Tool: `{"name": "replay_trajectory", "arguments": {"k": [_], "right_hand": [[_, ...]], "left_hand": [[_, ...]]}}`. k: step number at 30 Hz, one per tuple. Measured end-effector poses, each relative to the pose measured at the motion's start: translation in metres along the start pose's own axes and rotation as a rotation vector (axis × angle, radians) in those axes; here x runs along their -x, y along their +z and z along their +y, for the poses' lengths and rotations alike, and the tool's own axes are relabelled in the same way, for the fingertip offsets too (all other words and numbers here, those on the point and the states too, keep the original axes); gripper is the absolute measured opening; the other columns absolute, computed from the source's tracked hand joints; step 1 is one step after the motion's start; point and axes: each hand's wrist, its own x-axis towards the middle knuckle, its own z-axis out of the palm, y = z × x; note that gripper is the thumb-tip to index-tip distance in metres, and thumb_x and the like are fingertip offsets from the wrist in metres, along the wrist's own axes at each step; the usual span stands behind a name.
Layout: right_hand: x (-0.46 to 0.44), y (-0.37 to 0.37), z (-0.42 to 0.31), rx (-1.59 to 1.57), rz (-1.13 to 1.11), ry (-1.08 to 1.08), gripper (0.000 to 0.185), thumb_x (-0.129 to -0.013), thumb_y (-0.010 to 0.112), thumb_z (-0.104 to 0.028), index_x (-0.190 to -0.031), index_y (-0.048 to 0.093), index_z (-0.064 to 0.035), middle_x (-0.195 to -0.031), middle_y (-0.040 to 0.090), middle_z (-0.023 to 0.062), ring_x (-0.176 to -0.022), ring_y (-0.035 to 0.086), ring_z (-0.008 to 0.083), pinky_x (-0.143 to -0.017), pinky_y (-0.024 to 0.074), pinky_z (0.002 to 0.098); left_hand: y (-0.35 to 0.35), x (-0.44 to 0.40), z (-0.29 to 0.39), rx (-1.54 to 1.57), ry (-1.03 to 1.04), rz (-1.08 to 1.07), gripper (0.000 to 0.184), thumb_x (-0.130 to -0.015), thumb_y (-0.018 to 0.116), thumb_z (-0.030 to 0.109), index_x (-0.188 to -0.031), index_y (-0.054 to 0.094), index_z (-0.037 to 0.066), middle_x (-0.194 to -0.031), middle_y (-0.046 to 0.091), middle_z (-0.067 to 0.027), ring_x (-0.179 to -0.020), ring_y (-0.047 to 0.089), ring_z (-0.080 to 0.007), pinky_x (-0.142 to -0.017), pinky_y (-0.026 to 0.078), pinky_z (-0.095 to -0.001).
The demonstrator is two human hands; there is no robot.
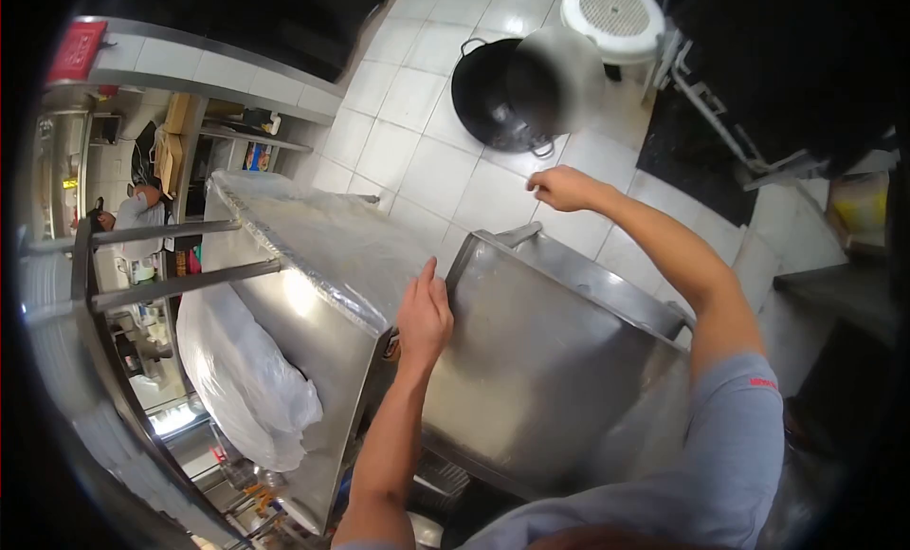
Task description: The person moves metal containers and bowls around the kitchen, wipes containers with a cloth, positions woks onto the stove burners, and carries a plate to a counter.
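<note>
the left hand (424, 315) is held loosely open, index finger stretched out, between the plastic sheet (332, 232) and the metal counter (531, 360). the right hand (566, 188) is curled above the floor tiles (427, 175); whether anything small is pinched cannot be told. the black pan (479, 90) is set on the floor near the white stool (621, 14), ungripped. the sheet is already spread; how much is left cannot be judged.

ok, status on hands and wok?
Left hand: index extended, beside plastic sheet. Right hand: fingers curled, near black wok on floor. Blur hides wok's right side; white stool nearby.
</note>
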Motion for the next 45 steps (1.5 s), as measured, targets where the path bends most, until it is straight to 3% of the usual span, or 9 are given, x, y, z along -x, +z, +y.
{"name": "replay_trajectory", "arguments": {"k": [9,12,19,24,28,30,34,38,45], "right_hand": [[0.263,-0.108,-0.198,0.048,0.611,0.172,0.018,-0.087,0.058,-0.009,-0.102,0.063,0.0003,-0.100,0.065,0.0178,-0.091,0.065,0.0321,-0.078,0.0502,0.0333],[0.349,-0.050,-0.279,-0.115,0.725,0.253,0.014,-0.093,0.056,-0.008,-0.102,0.062,0.0024,-0.086,0.064,0.0069,-0.078,0.058,0.0117,-0.071,0.0469,0.0247],[0.483,0.198,-0.411,-0.901,0.368,0.658,0.022,-0.093,0.058,-0.019,-0.104,0.063,-0.0004,-0.089,0.066,0.0083,-0.078,0.064,0.0160,-0.068,0.0510,0.0278],[0.520,0.315,-0.396,-0.828,0.246,0.781,0.026,-0.093,0.059,-0.022,-0.112,0.060,-0.0037,-0.085,0.067,0.0076,-0.067,0.060,0.0119,-0.056,0.0480,0.0251],[0.450,0.294,-0.466,-0.537,0.162,0.510,0.028,-0.090,0.061,-0.018,-0.115,0.058,-0.0042,-0.093,0.066,0.0080,-0.072,0.061,0.0127,-0.060,0.0484,0.0256],[0.403,0.309,-0.486,-0.390,0.188,0.170,0.027,-0.088,0.062,-0.014,-0.112,0.059,-0.0023,-0.093,0.065,0.0103,-0.074,0.061,0.0171,-0.062,0.0484,0.0297],[0.330,0.321,-0.512,-0.184,0.132,-0.042,0.019,-0.087,0.061,-0.013,-0.100,0.064,-0.0005,-0.089,0.064,0.0171,-0.078,0.062,0.0282,-0.072,0.0484,0.0370],[0.307,0.305,-0.547,-0.173,0.087,-0.211,0.021,-0.090,0.054,-0.009,-0.105,0.065,-0.0012,-0.099,0.067,0.0166,-0.089,0.065,0.0279,-0.077,0.0503,0.0358],[0.317,0.281,-0.562,-0.085,-0.001,-0.458,0.019,-0.084,0.059,-0.009,-0.102,0.065,-0.0048,-0.097,0.067,0.0119,-0.091,0.062,0.0316,-0.079,0.0500,0.0391]], "left_hand": [[-0.013,0.016,-0.005,0.197,0.139,0.243,0.040,-0.094,0.048,0.029,-0.125,0.051,0.005,-0.104,0.055,-0.0225,-0.095,0.055,-0.0397,-0.080,0.047,-0.0459],[-0.034,0.052,0.022,0.477,0.212,0.407,0.034,-0.090,0.056,0.024,-0.118,0.055,0.006,-0.096,0.059,-0.0178,-0.084,0.059,-0.0353,-0.074,0.049,-0.0438],[-0.073,0.282,0.029,0.954,-0.041,-0.553,0.035,-0.093,0.051,0.036,-0.090,0.066,0.005,-0.078,0.068,-0.0089,-0.072,0.063,-0.0207,-0.068,0.049,-0.0333],[-0.023,0.424,-0.091,1.058,-0.221,-0.323,0.028,-0.086,0.056,0.031,-0.082,0.064,0.005,-0.072,0.063,-0.0087,-0.070,0.063,-0.0181,-0.063,0.048,-0.0310],[-0.031,0.477,-0.164,1.781,-0.840,-0.304,0.019,-0.087,0.056,0.013,-0.101,0.059,0.002,-0.085,0.059,-0.0084,-0.070,0.061,-0.0176,-0.060,0.049,-0.0305],[-0.063,0.481,-0.142,1.889,-0.784,-0.293,0.035,-0.085,0.057,0.003,-0.119,0.052,-0.002,-0.100,0.059,-0.0105,-0.086,0.061,-0.0188,-0.074,0.053,-0.0307],[-0.082,0.485,-0.107,1.786,-0.412,-0.161,0.040,-0.098,0.045,0.032,-0.123,0.052,0.001,-0.106,0.059,-0.0085,-0.095,0.056,-0.0158,-0.077,0.048,-0.0289],[-0.146,0.516,-0.130,1.491,-0.538,-0.343,0.058,-0.094,0.046,0.053,-0.119,0.057,0.002,-0.115,0.061,-0.0126,-0.104,0.060,-0.0222,-0.088,0.048,-0.0374],[-0.163,0.511,-0.121,1.834,-0.569,0.274,0.035,-0.097,0.050,0.024,-0.125,0.054,0.002,-0.114,0.060,-0.0067,-0.100,0.057,-0.0153,-0.080,0.051,-0.0326]]}}
